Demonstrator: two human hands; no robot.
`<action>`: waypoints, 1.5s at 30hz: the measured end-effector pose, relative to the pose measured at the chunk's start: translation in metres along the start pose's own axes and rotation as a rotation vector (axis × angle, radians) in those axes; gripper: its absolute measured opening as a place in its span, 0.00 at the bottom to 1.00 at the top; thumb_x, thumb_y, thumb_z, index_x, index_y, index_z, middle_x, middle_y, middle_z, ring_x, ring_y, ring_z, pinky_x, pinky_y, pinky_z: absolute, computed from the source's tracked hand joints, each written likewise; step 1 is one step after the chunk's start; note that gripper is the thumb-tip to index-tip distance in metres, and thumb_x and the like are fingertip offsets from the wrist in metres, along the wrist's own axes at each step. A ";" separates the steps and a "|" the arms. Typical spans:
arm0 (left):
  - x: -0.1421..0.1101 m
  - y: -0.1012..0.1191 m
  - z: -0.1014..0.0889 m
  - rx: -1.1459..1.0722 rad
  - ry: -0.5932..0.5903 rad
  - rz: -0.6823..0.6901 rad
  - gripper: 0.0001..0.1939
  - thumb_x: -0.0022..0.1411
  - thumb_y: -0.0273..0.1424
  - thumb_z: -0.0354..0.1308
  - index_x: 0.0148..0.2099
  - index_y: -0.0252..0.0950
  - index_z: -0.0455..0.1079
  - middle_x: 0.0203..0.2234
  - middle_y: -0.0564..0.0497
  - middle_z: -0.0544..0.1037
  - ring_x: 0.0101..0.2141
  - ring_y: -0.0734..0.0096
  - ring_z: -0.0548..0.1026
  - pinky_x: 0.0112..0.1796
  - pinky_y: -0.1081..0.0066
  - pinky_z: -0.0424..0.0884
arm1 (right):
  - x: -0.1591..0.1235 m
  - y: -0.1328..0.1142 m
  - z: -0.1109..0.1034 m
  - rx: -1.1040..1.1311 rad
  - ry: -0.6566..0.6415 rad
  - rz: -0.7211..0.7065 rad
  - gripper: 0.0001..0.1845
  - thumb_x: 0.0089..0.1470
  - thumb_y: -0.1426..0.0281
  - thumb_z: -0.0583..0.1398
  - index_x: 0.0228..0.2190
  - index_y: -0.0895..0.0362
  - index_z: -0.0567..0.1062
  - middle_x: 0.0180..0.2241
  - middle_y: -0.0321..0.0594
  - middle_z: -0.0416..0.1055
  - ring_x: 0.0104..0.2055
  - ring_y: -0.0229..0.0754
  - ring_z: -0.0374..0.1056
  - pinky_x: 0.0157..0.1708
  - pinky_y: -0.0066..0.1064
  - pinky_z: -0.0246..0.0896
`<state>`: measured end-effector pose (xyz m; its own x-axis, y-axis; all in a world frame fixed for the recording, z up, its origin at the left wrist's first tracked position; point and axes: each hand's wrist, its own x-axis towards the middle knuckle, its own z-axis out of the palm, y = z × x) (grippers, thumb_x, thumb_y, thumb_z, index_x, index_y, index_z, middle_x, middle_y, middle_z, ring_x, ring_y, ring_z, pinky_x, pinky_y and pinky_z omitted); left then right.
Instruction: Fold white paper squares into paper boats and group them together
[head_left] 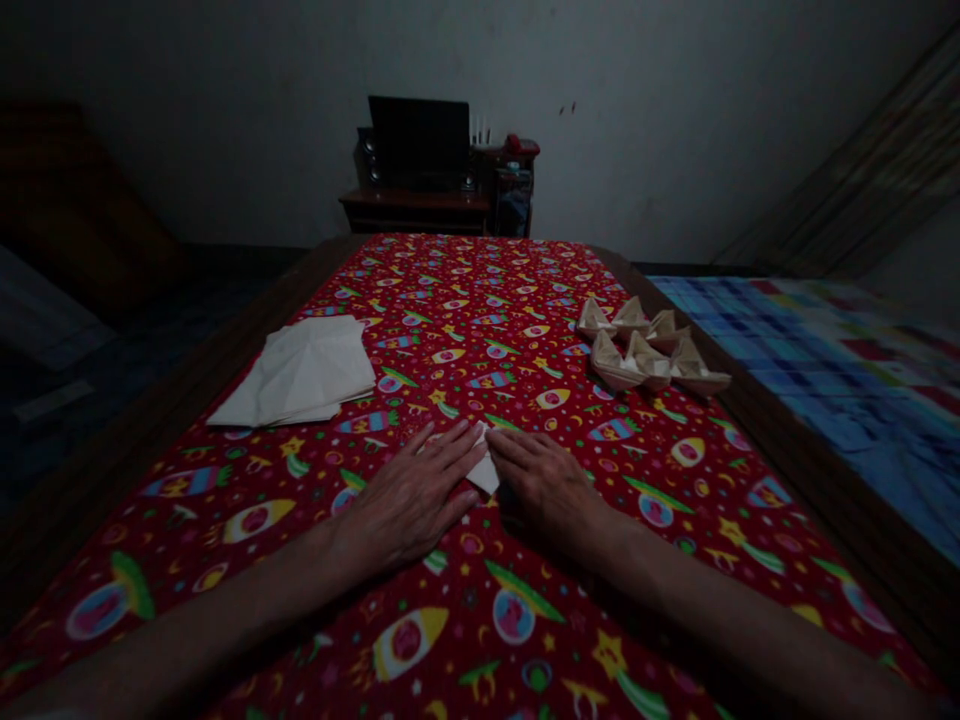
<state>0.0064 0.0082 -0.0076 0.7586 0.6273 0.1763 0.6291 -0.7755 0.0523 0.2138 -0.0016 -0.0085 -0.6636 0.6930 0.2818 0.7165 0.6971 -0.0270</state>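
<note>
A small folded piece of white paper (pixel 484 474) lies flat on the red patterned cloth (pixel 420 660), between my hands. My left hand (pixel 420 485) rests palm down with its fingers stretched out over the paper's left side. From the other side, my right hand (pixel 547 475) presses on the paper's right edge, its fingers extended and side by side. Both hands cover much of the paper. A stack of creased white paper sheets (pixel 307 370) lies beyond my left hand. Several folded paper boats (pixel 649 350) stand grouped beyond my right hand.
The cloth covers a long table with a dark wooden edge (pixel 847 500). Past its far end stands a small cabinet (pixel 416 203) bearing a dark monitor (pixel 420 138) and speakers. To the right lies a blue checked bedspread (pixel 765 370). The room is dim.
</note>
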 end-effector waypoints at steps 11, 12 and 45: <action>-0.018 -0.008 0.000 0.102 0.043 -0.064 0.22 0.68 0.35 0.42 0.62 0.37 0.55 0.60 0.48 0.60 0.60 0.62 0.57 0.57 0.57 0.55 | -0.016 0.011 0.002 -0.024 0.007 0.028 0.21 0.54 0.78 0.52 0.50 0.64 0.69 0.54 0.51 0.65 0.56 0.49 0.60 0.51 0.42 0.59; -0.020 -0.009 0.000 0.104 0.042 -0.073 0.22 0.68 0.34 0.42 0.62 0.36 0.56 0.60 0.49 0.61 0.60 0.62 0.58 0.57 0.57 0.56 | -0.016 0.011 0.002 -0.025 0.008 0.037 0.21 0.54 0.78 0.53 0.50 0.64 0.69 0.54 0.50 0.66 0.56 0.49 0.61 0.51 0.42 0.59; 0.032 0.024 -0.033 -0.240 0.329 -0.060 0.11 0.57 0.26 0.53 0.44 0.36 0.63 0.41 0.47 0.71 0.44 0.63 0.69 0.44 0.64 0.67 | 0.018 -0.014 -0.025 1.297 0.191 0.459 0.17 0.56 0.58 0.55 0.32 0.58 0.76 0.28 0.35 0.73 0.31 0.38 0.68 0.32 0.27 0.61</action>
<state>0.0400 0.0069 0.0319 0.6025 0.6458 0.4690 0.5838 -0.7573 0.2927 0.1973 -0.0033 0.0207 -0.3111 0.9417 0.1281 0.0810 0.1605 -0.9837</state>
